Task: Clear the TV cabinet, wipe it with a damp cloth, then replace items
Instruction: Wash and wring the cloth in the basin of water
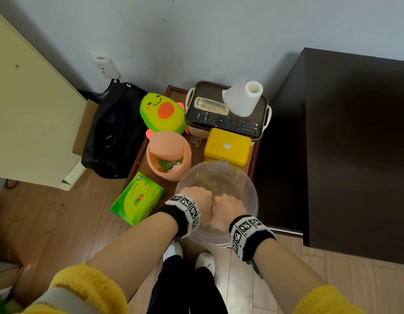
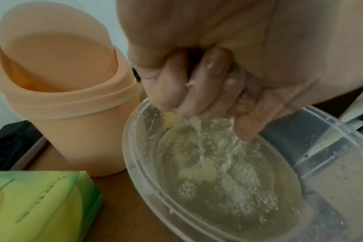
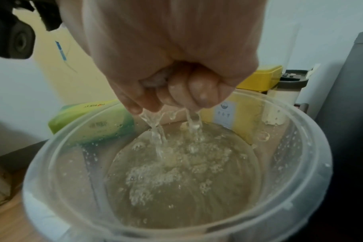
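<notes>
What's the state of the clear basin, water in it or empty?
Holds water. The clear basin has cloudy, bubbling water across its bottom, with streams falling from the left hand and right hand clenched above.

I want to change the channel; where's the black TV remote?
In the head view, the black remote lies on the lidded box, behind the yellow tin, beside the paper roll.
</notes>
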